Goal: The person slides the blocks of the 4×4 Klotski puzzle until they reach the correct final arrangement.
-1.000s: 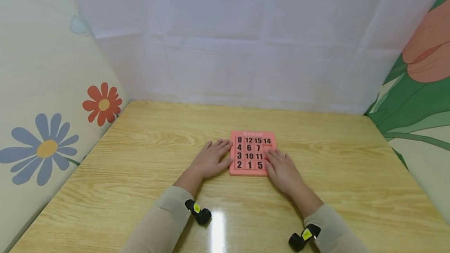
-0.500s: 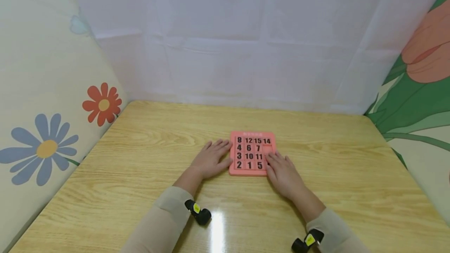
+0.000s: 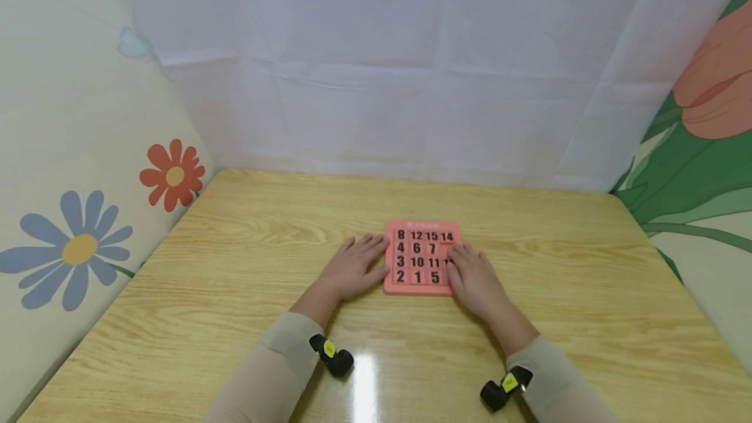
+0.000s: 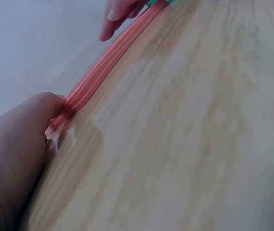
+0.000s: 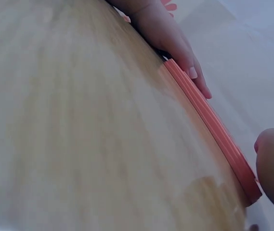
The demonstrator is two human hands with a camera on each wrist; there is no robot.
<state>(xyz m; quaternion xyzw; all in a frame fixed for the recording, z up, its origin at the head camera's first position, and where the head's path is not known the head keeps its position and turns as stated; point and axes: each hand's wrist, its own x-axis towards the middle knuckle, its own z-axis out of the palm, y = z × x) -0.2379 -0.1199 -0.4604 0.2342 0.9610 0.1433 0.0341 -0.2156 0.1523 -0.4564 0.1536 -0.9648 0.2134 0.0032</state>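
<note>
A pink sliding number puzzle [image 3: 418, 269] lies flat on the table, with black numerals on its tiles. My left hand [image 3: 352, 267] rests at its left edge with fingers extended, and in the left wrist view the thumb [image 4: 47, 108] touches the puzzle's rim. My right hand [image 3: 477, 279] lies over the right side, its fingertips on the right-hand column. Below the 14 tile [image 3: 446, 237] there is a gap. Part of a numeral shows to the right of the 11, the rest being covered by my fingers, which also hide the lower right corner.
The wood-grain table [image 3: 235, 227] stretches out around the puzzle. Behind it hangs a white cloth [image 3: 376, 83]. Flower-printed panels stand at the left [image 3: 76, 116] and right [image 3: 705, 181]. Each sleeve carries a small black wrist camera [image 3: 337, 361].
My right hand slid slightly toward me, then back up and a little to the right. Part of a numeral beside the 11 has come into view. My left hand has stayed put.
</note>
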